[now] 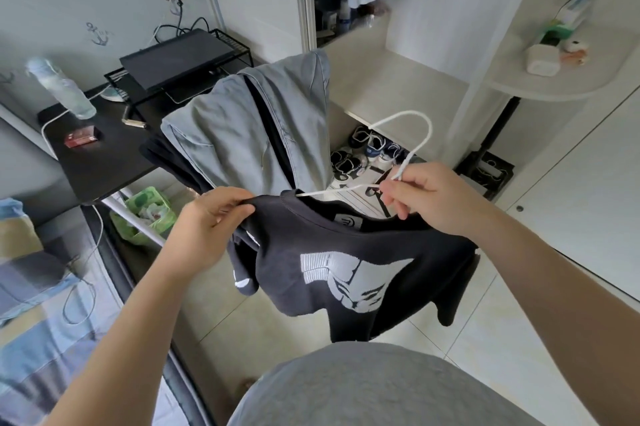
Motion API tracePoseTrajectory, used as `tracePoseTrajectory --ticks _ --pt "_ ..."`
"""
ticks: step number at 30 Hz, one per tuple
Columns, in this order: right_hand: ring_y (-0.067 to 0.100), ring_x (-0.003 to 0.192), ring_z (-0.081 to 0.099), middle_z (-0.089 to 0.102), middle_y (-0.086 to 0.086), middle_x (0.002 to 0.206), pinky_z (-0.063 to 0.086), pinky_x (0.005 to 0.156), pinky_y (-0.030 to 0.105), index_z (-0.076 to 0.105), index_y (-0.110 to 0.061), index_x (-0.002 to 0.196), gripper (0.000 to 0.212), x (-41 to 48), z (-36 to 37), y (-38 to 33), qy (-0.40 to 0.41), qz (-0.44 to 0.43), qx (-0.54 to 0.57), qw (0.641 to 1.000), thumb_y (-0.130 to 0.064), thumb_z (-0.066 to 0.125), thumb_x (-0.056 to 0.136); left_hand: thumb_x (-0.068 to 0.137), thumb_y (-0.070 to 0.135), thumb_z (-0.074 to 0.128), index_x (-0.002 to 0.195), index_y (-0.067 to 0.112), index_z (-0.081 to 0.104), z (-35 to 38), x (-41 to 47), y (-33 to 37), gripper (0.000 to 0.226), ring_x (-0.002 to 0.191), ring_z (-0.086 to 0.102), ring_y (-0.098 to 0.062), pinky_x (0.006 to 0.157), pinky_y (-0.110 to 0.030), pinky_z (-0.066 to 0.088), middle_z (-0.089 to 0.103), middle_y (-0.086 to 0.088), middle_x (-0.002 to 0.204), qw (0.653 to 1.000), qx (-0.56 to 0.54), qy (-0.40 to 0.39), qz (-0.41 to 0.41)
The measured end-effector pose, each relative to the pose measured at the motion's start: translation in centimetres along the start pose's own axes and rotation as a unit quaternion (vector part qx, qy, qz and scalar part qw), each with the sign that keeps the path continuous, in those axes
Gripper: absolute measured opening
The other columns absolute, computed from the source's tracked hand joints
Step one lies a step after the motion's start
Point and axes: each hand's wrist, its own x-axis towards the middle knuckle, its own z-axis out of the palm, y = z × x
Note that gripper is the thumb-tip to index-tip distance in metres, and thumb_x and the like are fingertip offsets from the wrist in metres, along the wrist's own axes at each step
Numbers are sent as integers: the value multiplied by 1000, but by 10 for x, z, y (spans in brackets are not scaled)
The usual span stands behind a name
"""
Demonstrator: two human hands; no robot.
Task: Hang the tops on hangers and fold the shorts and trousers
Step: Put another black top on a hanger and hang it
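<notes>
**Black T-shirt partway onto a hanger, other clothes waiting**

At the centre of the frame a person holds up a black T-shirt with a white printed graphic (346, 273). The left hand (207, 228), centre left, has its fingers (231, 208) pinched on the shirt's shoulder beside the collar. The right hand (427, 198), centre right, has its fingers curled narrowly round the neck of a white wire hanger (430, 132). One hanger arm runs into the collar opening and the hook points up. The shirt looks only partly on the hanger and is not yet on any rail.

Just behind it, a grey denim-like garment (242, 134) lies draped over dark cloth, unfolded, so the folding seems not yet begun.

At top centre an open wardrobe (433, 3) holds dark and white clothes on its rail. Under its pale shelf (381, 86), several pairs of shoes (367, 148) sit together. At lower left, a green plastic basket (122, 226) holds what looks like crumpled paper or wrappers.
</notes>
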Motion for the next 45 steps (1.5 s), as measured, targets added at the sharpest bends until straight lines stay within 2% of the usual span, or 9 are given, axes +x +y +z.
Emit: tracePoseTrajectory --ticks 6,10,13,21,26,31,34,38,45 --pt "5 41 34 39 -8 45 30 49 13 66 -14 69 35 -4 -3 8 61 0 43 997 -29 60 100 88 -4 62 90 19 61 15 -9 -27 23 85 61 -34 79 -45 50 64 -5 86 985 158 31 -63" --pt "33 54 39 50 23 61 34 57 34 63 -1 72 49 -8 -5 15 45 -12 -19 999 -43 58 96 90 -8 57 98 14 68 12 -13 -29 25 89 57 -16 83 -34 48 60 2 95 978 140 150 -26" --pt "21 53 35 39 13 59 33 60 37 50 -1 68 54 -8 -2 18 -17 20 -81 996 -47 52 97 92 -9 53 101 12 68 11 -12 -23 27 93 50 10 80 -16 43 60 4 100 975 117 189 6" --pt "10 49 33 36 -5 52 32 56 32 56 -12 62 42 -14 17 13 33 31 -2 999 -29 55 100 86 -17 50 93 13 65 5 -9 -32 34 94 55 -5 85 -24 45 61 -2 100 976 93 196 8" --pt "23 54 33 39 24 57 37 59 47 49 -22 57 43 -16 28 4 61 13 21 998 -30 57 99 87 -7 59 104 18 65 4 -3 -18 30 102 55 -19 95 -41 47 64 -4 108 985 122 116 -40" --pt "9 48 34 40 10 51 31 53 24 54 -24 58 41 -15 36 6 62 -2 10 998 -28 61 97 101 29 51 102 17 70 12 -1 19 23 90 59 -12 84 -32 44 69 5 92 989 129 -67 12" --pt "7 44 34 37 -7 46 28 50 16 56 -14 57 41 -16 40 9 73 -12 -4 997 -24 64 96 105 24 49 77 7 57 14 5 30 34 71 48 -15 72 -32 39 53 3 71 983 62 -151 -80" --pt "8 45 29 31 -7 48 25 49 20 49 -1 59 47 -20 38 13 61 -33 -32 997 -25 66 95 103 14 53 91 -3 68 6 9 33 25 82 59 -19 84 -38 47 67 -10 85 960 -64 -221 -159" --pt "8 47 29 31 -8 50 25 49 21 48 8 64 51 -24 34 14 37 -31 -41 998 -29 63 96 94 8 66 91 15 72 14 9 34 10 77 61 -10 80 -26 45 70 -4 88 984 -36 -155 -77"
